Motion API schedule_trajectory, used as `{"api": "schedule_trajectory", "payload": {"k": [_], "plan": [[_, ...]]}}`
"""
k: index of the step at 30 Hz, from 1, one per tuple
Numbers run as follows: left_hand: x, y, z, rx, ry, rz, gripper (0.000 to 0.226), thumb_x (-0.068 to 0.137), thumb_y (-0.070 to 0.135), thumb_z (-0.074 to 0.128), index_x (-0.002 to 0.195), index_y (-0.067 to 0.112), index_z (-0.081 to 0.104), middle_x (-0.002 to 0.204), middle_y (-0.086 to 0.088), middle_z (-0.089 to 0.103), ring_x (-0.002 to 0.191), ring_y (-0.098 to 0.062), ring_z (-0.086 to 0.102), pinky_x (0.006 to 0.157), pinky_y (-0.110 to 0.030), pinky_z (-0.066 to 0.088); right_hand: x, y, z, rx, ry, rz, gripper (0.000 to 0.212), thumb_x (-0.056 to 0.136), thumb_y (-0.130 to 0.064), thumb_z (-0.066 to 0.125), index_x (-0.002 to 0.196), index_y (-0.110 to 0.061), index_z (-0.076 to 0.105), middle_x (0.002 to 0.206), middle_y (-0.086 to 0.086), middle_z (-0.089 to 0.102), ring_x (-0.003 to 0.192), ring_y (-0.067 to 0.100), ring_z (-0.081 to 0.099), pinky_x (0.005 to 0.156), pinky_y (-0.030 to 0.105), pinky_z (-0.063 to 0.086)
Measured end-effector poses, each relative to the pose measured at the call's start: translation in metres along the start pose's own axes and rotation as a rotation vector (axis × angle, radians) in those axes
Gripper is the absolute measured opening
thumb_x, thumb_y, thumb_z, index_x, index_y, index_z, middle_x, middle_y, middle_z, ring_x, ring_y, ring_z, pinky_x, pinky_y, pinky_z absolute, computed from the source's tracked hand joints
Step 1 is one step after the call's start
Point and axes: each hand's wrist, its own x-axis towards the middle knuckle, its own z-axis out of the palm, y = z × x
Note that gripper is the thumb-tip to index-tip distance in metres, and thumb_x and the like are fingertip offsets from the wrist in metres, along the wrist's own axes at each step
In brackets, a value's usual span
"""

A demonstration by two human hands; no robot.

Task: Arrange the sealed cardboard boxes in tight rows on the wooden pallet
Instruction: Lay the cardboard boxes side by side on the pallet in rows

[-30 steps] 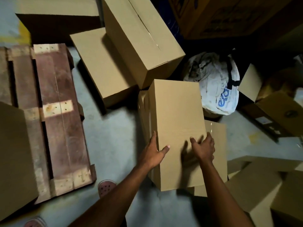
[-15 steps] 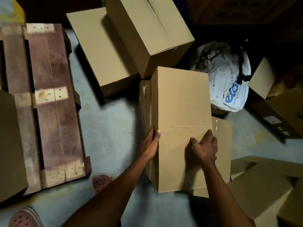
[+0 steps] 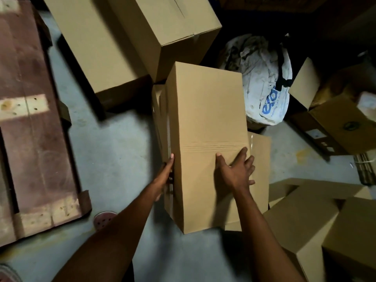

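Box (image 3: 205, 123) between the hands: left hand (image 3: 165, 176) flat against its side, right hand (image 3: 237, 171) spread on top.

Plain sealed cardboard box (image 3: 205, 139) upright on floor; wooden pallet (image 3: 30, 129) well left, apart.

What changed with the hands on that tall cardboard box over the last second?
The left hand slid off the top of the tall box onto its left side, where it now presses flat. The right hand uncurled and spread its fingers across the box's top right edge. The view has also shifted left, so the pallet now shows less. The box stands where it was on the floor, as do the white bag and the neighbouring boxes.
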Motion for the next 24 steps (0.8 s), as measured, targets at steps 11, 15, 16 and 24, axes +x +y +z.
{"api": "schedule_trajectory", "payload": {"k": [11, 15, 16, 24], "plan": [[0.001, -0.026, 0.004, 0.009, 0.118, 0.138, 0.108, 0.068, 0.070, 0.080, 0.155, 0.019, 0.041, 0.147, -0.006, 0.056, 0.131, -0.031, 0.057, 0.112, -0.044, 0.046, 0.000, 0.015, -0.033, 0.098, -0.034, -0.092, 0.080, 0.102, -0.066, 0.042, 0.167, -0.031, 0.011, 0.175, 0.006, 0.000, 0.161, 0.029, -0.002, 0.128, 0.058, 0.009], [-0.012, -0.026, 0.014, -0.066, 0.146, 0.180, 0.123, 0.036, 0.085, 0.088, 0.137, 0.028, 0.048, 0.134, -0.001, 0.065, 0.118, -0.025, 0.065, 0.107, -0.050, 0.052, -0.045, -0.006, -0.027, 0.150, -0.061, -0.143, 0.082, 0.091, -0.085, 0.027, 0.162, -0.051, 0.005, 0.175, -0.010, -0.001, 0.161, 0.025, -0.002, 0.123, 0.071, 0.005], [-0.013, -0.029, 0.015, -0.081, 0.160, 0.191, 0.122, 0.033, 0.084, 0.088, 0.134, 0.029, 0.047, 0.132, -0.002, 0.065, 0.117, -0.026, 0.065, 0.107, -0.051, 0.052, -0.053, -0.010, -0.028, 0.132, -0.063, -0.154, 0.085, 0.088, -0.089, 0.026, 0.161, -0.053, 0.002, 0.175, -0.012, -0.002, 0.161, 0.026, -0.001, 0.121, 0.074, 0.004], [-0.060, -0.036, -0.014, -0.198, 0.227, 0.275, 0.106, 0.047, 0.078, 0.090, 0.132, 0.031, 0.046, 0.129, 0.000, 0.065, 0.113, -0.023, 0.065, 0.100, -0.045, 0.054, -0.113, -0.058, -0.036, 0.070, -0.110, -0.247, 0.094, 0.083, -0.090, 0.036, 0.160, -0.055, -0.006, 0.173, -0.015, -0.011, 0.161, 0.026, -0.009, 0.117, 0.075, -0.003]]}}
